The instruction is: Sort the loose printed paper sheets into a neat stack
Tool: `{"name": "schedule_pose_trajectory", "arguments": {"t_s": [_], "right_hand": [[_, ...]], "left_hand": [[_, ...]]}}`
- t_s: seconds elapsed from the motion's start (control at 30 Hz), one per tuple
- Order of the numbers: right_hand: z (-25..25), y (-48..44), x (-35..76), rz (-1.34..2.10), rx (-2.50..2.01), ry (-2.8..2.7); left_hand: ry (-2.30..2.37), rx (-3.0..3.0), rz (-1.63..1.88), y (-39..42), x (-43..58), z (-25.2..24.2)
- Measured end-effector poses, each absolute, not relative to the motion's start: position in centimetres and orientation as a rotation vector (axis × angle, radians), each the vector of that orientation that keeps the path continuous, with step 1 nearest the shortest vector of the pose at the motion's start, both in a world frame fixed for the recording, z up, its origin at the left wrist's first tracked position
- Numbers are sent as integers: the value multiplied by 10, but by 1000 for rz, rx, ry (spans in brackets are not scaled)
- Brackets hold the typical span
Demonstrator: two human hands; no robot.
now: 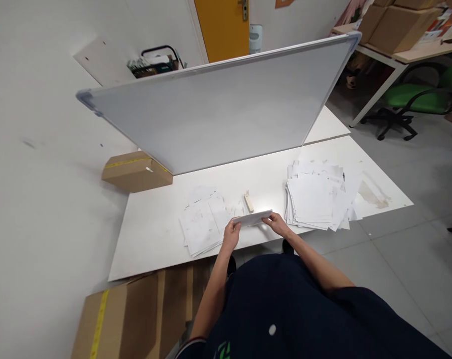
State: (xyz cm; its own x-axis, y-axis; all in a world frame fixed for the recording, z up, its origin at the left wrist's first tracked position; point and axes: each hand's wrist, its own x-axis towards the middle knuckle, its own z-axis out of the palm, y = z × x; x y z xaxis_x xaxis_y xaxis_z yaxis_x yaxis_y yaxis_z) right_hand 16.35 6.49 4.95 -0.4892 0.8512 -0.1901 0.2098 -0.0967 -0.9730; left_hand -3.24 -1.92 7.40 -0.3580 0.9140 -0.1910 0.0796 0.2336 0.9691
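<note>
Between my hands, over the table's front edge, is a white sheet of paper [252, 218], which looks folded or seen nearly edge-on. My left hand [231, 234] pinches its left end, and my right hand [276, 223] grips the right end. Just beyond the paper lies a small cream-coloured block-like object [248, 203], whose kind I cannot make out. Left of my hands, a loose stack of papers [203, 224] with faint marks rests on the table. A thicker, uneven pile of papers [311, 199] sits to the right.
A large whiteboard [218, 109] stands upright across the back of the white table [151, 229]. A cardboard box [136, 172] is at the table's left end, and an open carton [113, 319] stands below on the left. A green chair [416, 99] is at the far right.
</note>
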Motion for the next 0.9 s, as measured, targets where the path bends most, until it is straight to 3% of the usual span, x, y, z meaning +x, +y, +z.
{"name": "schedule_pose_trajectory", "arguments": {"t_s": [0.27,0.53,0.63,0.9], "right_hand": [[74,67,168,1520,-1236,-1909],[162,64,167,551,-1408,-2869],[159,54,154,376,-1452,-3049],[118,47,143,328,-1472,-3112]], "left_hand": [[1653,835,1228,-19,-32,72],[1614,963,1225,-33,-35,56],[1715,1179,1135,-37,-30,44],[1690,1409,966,-34,-24,13]]}}
